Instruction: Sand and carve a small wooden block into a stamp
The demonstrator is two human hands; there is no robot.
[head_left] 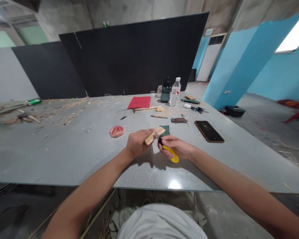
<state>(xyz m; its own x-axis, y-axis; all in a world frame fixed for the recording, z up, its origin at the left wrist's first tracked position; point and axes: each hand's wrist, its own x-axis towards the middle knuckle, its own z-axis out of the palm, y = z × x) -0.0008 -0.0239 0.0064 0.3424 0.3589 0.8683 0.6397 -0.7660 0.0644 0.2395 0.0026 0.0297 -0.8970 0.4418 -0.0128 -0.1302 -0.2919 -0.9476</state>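
Observation:
My left hand (pixel 137 142) grips a small pale block of wood (pixel 153 136) above the table. A yellow utility knife (pixel 171 153) with a black front end is held in my right hand (pixel 176 147), its blade lying against the wood. Behind the block, a dark green piece of sandpaper or cloth (pixel 165 130) rests on the tabletop. To the left of my left hand lies a round wooden piece (pixel 117 131) with a red carved design.
Toward the back are a red sheet (pixel 139 102), a water bottle (pixel 175 92), a dark bottle (pixel 165 91) and a carving tool (pixel 159 116). A phone (pixel 209 131) lies at right, near keys (pixel 199 109). Wood shavings (pixel 71 116) litter the left side.

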